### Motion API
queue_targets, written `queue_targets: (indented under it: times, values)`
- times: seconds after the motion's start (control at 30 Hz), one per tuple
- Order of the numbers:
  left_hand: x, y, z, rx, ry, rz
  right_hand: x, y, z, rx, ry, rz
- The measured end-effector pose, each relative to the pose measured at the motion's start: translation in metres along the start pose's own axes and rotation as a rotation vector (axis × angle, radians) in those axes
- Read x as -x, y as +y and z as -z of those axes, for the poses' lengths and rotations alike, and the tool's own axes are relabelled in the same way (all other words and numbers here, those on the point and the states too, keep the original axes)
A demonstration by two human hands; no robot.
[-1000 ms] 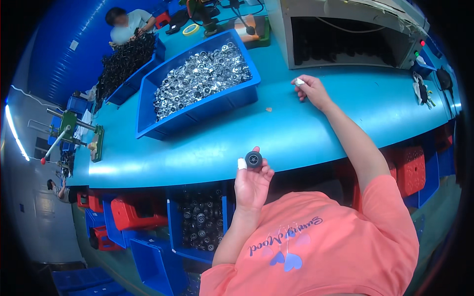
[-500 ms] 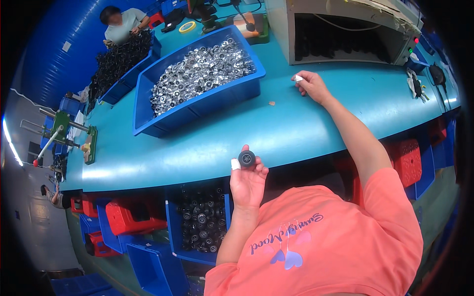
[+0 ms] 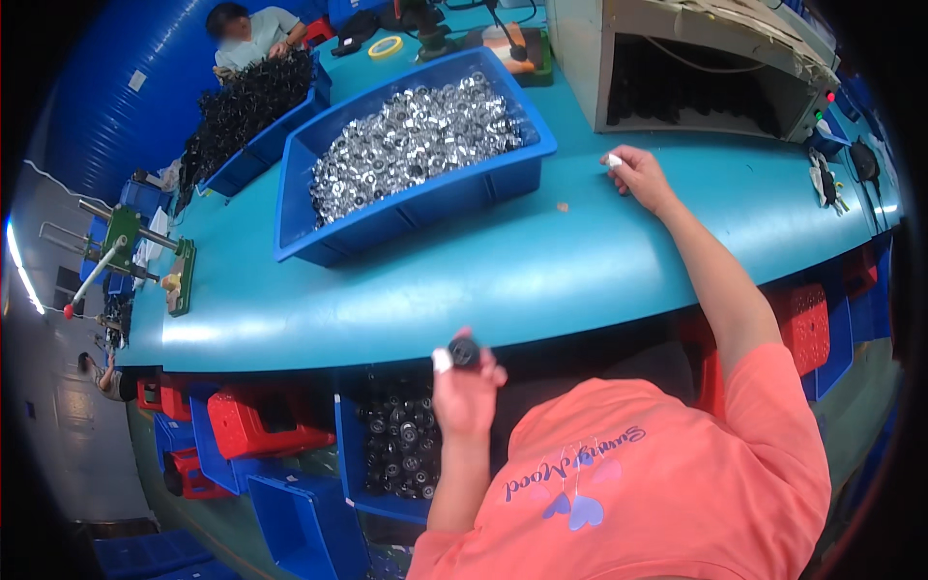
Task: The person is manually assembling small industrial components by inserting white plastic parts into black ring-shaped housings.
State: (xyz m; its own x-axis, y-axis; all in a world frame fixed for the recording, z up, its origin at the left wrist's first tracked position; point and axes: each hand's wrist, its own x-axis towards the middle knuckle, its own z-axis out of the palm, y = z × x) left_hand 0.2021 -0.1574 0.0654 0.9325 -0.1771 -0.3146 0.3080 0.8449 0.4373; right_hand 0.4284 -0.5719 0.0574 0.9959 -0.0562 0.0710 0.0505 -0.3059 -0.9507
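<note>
Handling of a black wheel [image 3: 464, 353] at the near edge of the bench [image 3: 387, 295]. The left hand [image 3: 466, 398], slightly blurred, grasps the wheel between thumb and fingers, palm upward, at that edge, above an under-bench crate. The right hand [image 3: 638, 180] is raised over the bench, between the large bin and the cabinet, its fingers curled toward the thumb; whether anything small is pinched there cannot be told. The step in hand appears to be the holding of a single wheel; any next move would call for a secure fingertip grip beside the bench edge.

Containers: the large blue bin [image 3: 445, 206], set obliquely toward the bench's far edge, is heaped with shiny silver and dark round parts [image 3: 416, 135]. A second blue bin [image 3: 266, 152], at the far left corner before a co-worker [image 3: 261, 34], is piled with thin black parts [image 3: 256, 106]. The under-bench crate [image 3: 387, 507] holds many dark wheels [image 3: 401, 440]. The grey cabinet [image 3: 582, 77], toward the far right corner, contains dark objects too dim to identify.
</note>
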Motion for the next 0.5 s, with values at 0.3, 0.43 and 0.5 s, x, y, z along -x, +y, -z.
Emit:
queue_targets:
  times: [0.3,0.43,0.5]
  values:
    - [0.088,0.132,0.094,-2.162,0.622,-0.33,0.003,-0.026,-0.019,-0.026,0.119,0.141]
    - [0.051,0.173,0.01,-1.819,0.563,-0.884,-0.01,-0.131,-0.058,0.098,0.079,0.577]
    - [0.011,0.19,-0.049,-1.692,0.396,-0.948,-0.03,-0.166,-0.09,0.27,-0.038,0.656]
